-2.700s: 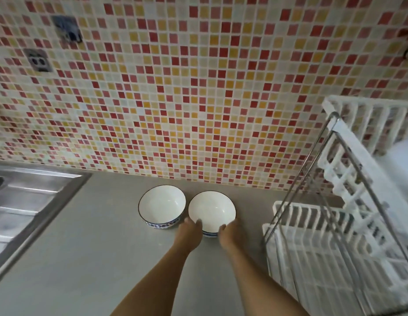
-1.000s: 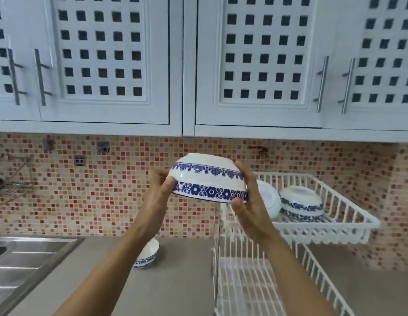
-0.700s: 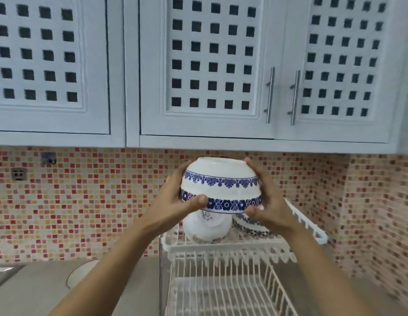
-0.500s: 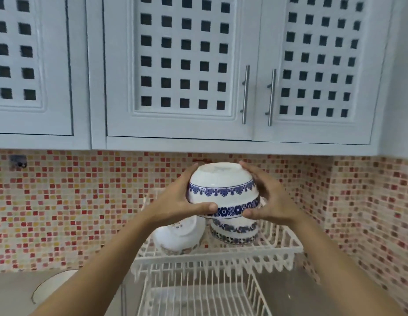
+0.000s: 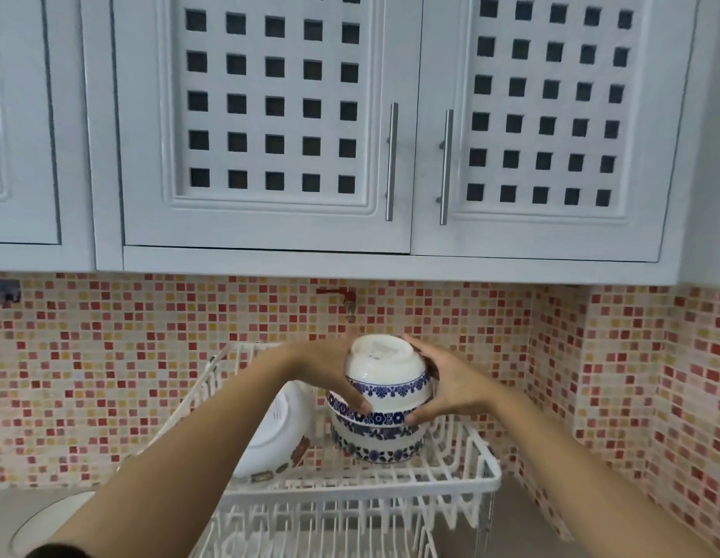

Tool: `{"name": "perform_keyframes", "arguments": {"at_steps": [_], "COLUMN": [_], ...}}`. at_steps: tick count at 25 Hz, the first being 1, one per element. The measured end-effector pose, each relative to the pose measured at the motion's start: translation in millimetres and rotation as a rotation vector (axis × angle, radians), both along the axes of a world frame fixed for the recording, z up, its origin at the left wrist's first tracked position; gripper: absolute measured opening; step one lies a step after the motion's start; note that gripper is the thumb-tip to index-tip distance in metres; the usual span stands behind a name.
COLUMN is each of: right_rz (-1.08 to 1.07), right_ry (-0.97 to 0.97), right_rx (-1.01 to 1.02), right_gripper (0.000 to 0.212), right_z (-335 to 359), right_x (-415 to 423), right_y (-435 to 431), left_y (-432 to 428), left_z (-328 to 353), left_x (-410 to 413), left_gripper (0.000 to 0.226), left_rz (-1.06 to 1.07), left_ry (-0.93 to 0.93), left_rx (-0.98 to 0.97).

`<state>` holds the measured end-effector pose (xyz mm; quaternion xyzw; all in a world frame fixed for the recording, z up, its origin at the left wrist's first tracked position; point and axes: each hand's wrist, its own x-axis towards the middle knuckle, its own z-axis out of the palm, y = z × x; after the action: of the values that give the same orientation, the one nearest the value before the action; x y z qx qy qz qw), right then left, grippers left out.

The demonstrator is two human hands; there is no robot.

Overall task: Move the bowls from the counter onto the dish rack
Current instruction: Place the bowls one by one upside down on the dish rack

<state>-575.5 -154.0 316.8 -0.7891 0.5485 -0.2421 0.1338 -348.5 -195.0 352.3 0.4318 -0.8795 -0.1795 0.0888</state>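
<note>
1. The upside-down blue-patterned bowl [image 5: 384,380] sits on another bowl [image 5: 377,443] in the dish rack's top tray [image 5: 481,473].
2. The left hand [image 5: 330,370] and right hand [image 5: 443,382] both hold its sides.
3. One bowl [image 5: 48,521] waits on the counter [image 5: 12,505].

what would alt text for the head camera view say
Two bare hands, left hand and right hand, hold an upside-down blue-patterned bowl over another inverted bowl on the upper tier of a white dish rack. White lattice cabinets hang above a mosaic tile wall.
</note>
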Motion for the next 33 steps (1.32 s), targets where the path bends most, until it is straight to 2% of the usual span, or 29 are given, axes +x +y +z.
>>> {"name": "perform_keyframes", "arguments": {"at_steps": [5, 11, 14, 20, 22, 25, 27, 28, 33], "right_rz": [0.003, -0.023, -0.031, -0.084, -0.098, -0.104, -0.125, -0.136, -0.123], "right_ry": [0.120, 0.229, 0.266, 0.362, 0.432, 0.438, 0.462, 0.479, 0.506], "right_rx": [0.020, 0.093, 0.148, 0.177, 0.176, 0.121, 0.044, -0.008, -0.252], "right_gripper": [0.124, 0.117, 0.111, 0.115, 0.118, 0.106, 0.103, 0.103, 0.075], "right_z": [-4, -10, -15, -7, 3, 18, 25, 27, 32], "right_x": [-6, -4, -1, 11, 20, 37, 60, 75, 186], "right_y": [-19, -35, -38, -27, -20, -9, 2, 6, 26], "left_y": [-21, -28, -30, -22, -16, -2, 9, 15, 42], "left_z": [-14, -26, -35, -31, -23, -8, 0, 2, -8], "left_x": [-16, -27, -29, -27, -21, 4, 37, 57, 176], "left_gripper": [0.115, 0.106, 0.112, 0.130, 0.121, 0.084, 0.068, 0.065, 0.065], "left_rz": [0.076, 0.106, 0.151, 0.148, 0.124, 0.077, 0.076, 0.094, 0.240], "left_ry": [-0.156, -0.278, -0.320, -0.377, -0.362, -0.250, -0.189, -0.169, -0.156], "left_rx": [0.024, 0.026, 0.029, -0.023, -0.094, -0.260, -0.333, -0.353, -0.361]}}
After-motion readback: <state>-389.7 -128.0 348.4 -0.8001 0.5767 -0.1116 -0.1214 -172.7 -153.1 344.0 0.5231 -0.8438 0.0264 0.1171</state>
